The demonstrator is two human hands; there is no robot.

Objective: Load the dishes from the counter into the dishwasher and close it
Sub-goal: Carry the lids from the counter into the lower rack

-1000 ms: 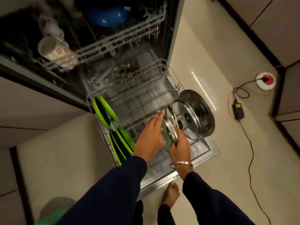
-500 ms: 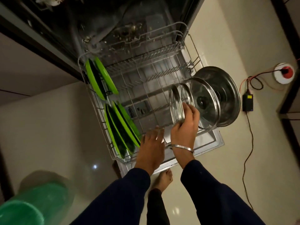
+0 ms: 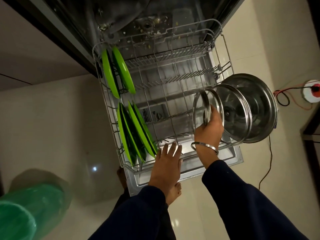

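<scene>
The dishwasher's lower rack (image 3: pixel 174 80) is pulled out over the open door (image 3: pixel 225 163). Several green plates (image 3: pixel 119 71) stand on edge along its left side, in a far pair and a near group (image 3: pixel 136 132). My right hand (image 3: pixel 208 127) grips a small glass lid with a steel rim (image 3: pixel 199 108), held upright at the rack's right side. Just right of it stand a larger glass lid (image 3: pixel 233 110) and a steel pan (image 3: pixel 259 104). My left hand (image 3: pixel 167 161) rests flat, fingers apart, on the rack's near edge.
A green bin (image 3: pixel 26 213) stands on the floor at lower left. A red and black cable (image 3: pixel 266 161) runs over the floor at right to a round white socket (image 3: pixel 311 94). My bare foot (image 3: pixel 173 193) is below the door. Food scraps lie in the tub (image 3: pixel 149 26).
My left hand drew back from the small lid to the rack's near edge. My right hand kept the lid and set it more upright. The view dropped and the upper rack left the frame.
</scene>
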